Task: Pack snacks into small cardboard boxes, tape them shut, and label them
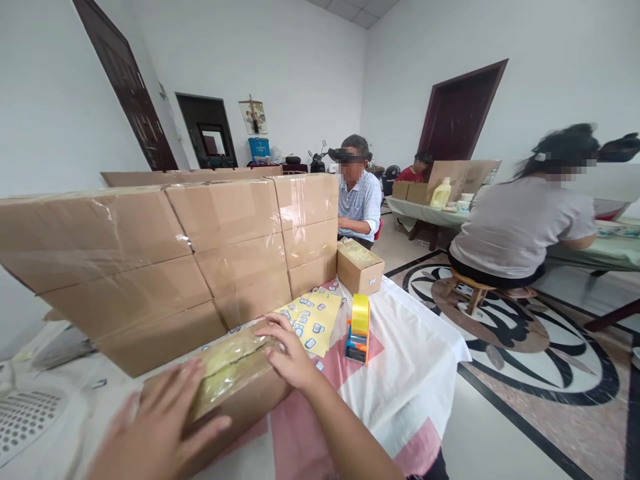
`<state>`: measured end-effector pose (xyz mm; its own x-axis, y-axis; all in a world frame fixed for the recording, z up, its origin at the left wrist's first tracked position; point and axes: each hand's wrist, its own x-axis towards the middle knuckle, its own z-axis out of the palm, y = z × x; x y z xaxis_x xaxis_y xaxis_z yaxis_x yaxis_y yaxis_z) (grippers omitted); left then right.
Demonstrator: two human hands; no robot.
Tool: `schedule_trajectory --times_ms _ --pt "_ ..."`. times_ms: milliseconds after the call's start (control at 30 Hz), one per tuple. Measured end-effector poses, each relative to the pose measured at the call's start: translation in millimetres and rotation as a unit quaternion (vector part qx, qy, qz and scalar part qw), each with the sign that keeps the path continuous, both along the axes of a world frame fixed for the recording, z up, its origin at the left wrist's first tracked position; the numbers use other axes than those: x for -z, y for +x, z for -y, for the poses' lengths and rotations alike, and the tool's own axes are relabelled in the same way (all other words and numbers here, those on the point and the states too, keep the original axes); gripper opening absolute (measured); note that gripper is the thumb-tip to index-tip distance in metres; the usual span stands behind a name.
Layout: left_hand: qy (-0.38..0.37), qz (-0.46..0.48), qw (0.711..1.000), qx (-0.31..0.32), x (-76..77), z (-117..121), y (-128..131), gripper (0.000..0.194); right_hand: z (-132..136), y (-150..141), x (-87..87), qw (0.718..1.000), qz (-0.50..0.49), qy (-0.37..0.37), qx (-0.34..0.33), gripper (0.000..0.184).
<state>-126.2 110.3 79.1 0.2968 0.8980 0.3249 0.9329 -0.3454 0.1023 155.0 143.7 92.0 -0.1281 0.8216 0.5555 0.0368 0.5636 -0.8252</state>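
Observation:
A brown cardboard box [250,393] lies in front of me, its top seam covered with shiny yellowish packing tape [220,377]. Over its left end is my left hand [165,420], fingers spread and slightly blurred. My right hand [287,350] rests on the right end of the box, fingers stretched over the top edge and gripping nothing. To the right, a tape dispenser [357,333] with a yellow roll stands on the cloth. Beyond the box, yellow sheets [315,320] carry several small blue-and-white stickers.
Taped cartons [235,247] form a wall behind the box. A smaller taped box [360,267] stands at the table's far corner. A white and pink cloth [410,373] covers the table. One person [357,193] sits opposite; another [520,220] sits on a stool at right.

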Motion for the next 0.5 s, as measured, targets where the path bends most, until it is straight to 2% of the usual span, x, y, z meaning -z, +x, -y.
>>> schedule_trajectory --times_ms 33,67,167,233,300,333,400,500 --pt "0.032 -0.004 0.999 -0.005 1.7 5 14 0.098 3 3 -3.2 0.999 0.023 -0.001 0.031 0.028" --pt "0.048 -0.017 0.999 -0.011 4.0 9 26 0.100 7 10 -7.9 0.996 0.050 0.001 0.070 0.024" --pt "0.083 -0.034 0.996 -0.020 8.1 16 43 0.088 22 51 -30.0 0.966 0.108 0.036 0.232 0.023" --pt "0.083 -0.041 0.996 -0.016 6.2 18 42 0.079 28 93 -44.4 0.932 0.063 0.074 0.350 0.019" --pt "0.090 -0.042 0.995 -0.020 2.2 21 39 0.075 27 137 -49.3 0.896 0.008 0.062 0.440 0.022" --pt "0.097 -0.039 0.994 -0.023 0.1 22 38 0.074 25 156 -46.5 0.883 -0.013 0.033 0.468 0.028" --pt "0.102 -0.032 0.994 -0.016 -3.5 25 39 0.070 19 183 -31.2 0.874 -0.077 -0.054 0.477 0.043" --pt "0.094 0.011 0.995 -0.006 -9.0 29 44 0.066 10 195 -0.7 0.883 -0.130 -0.165 0.419 0.048"
